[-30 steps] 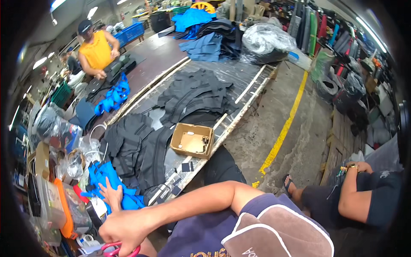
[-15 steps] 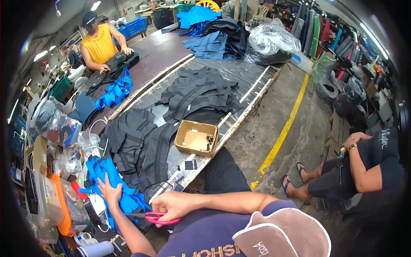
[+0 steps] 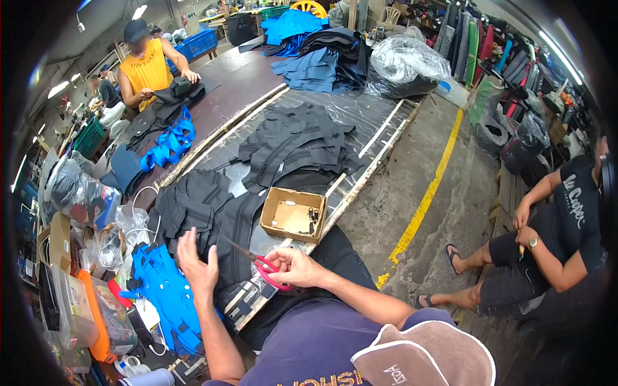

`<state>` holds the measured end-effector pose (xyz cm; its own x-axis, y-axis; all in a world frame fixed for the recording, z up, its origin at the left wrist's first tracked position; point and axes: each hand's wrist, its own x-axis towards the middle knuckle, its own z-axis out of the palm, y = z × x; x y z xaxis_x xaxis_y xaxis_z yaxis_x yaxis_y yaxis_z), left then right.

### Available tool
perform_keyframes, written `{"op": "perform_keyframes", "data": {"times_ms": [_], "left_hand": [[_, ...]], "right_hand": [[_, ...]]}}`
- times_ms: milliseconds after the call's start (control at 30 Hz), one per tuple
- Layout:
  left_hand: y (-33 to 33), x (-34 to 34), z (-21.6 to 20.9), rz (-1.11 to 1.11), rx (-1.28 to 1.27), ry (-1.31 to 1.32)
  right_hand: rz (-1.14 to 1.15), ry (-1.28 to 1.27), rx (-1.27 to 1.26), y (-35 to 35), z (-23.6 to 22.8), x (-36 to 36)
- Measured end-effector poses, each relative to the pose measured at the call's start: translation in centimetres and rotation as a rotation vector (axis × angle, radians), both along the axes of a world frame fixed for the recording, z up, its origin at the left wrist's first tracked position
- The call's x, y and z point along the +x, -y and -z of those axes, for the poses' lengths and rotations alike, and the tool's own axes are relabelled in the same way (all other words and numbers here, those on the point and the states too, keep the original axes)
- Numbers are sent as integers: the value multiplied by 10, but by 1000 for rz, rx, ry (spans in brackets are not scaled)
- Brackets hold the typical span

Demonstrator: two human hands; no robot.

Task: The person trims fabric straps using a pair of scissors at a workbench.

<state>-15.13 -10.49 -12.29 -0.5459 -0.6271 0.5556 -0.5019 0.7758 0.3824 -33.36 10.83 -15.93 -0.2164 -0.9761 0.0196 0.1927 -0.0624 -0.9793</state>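
Right hand (image 3: pixel 291 267), just below centre of frame: fingers clamped on the red-pink handles of the scissors (image 3: pixel 265 270), blades pointing toward the upper left, over the black fabric. Can't tell whether the blades are together. Left hand (image 3: pixel 199 267), lower left of centre: fingers apart, palm showing, nothing visible in it (contact with the fabric below can't be judged from this angle).

Just left of the left hand: blue fabric pieces (image 3: pixel 164 293) in a loose heap, lower left of frame. Above and between the hands: black fabric pieces (image 3: pixel 238 222) spread across the worktable (image 3: pixel 380 116); more of the same in the stack near frame centre. Cardboard box (image 3: pixel 283 231) near the table's right edge, just above the right hand, a few small items inside. Small dark and pale scraps (image 3: pixel 248 299) on the table edge below the scissors.

Further out, lower left: clear container with an orange rim (image 3: pixel 96 315), near the blue heap. Left of centre, higher up: coiled blue strips (image 3: pixel 168 147) on the far table. Upper left: co-worker in a yellow sleeveless top (image 3: pixel 145 71), both hands on dark material. Top centre: blue and dark cloth stacks (image 3: pixel 309 67), with a plastic-wrapped bundle (image 3: pixel 409 64) to their right. Right side: yellow floor line (image 3: pixel 428 186); then a seated person in dark clothes (image 3: pixel 560 225) at the right edge, hands close together. Upper right: upright fabric rolls (image 3: pixel 472 51), mixed colours.
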Motion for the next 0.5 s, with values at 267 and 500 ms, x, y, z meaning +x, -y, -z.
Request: {"op": "perform_keyframes", "data": {"times_ms": [267,500], "left_hand": [[-10,-25,-9,119,316,-90],[48,-7,-35,39,408,-166]], "right_hand": [[236,-314,11,26,35,-34],[332,-158,4,65,51,-13]]}}
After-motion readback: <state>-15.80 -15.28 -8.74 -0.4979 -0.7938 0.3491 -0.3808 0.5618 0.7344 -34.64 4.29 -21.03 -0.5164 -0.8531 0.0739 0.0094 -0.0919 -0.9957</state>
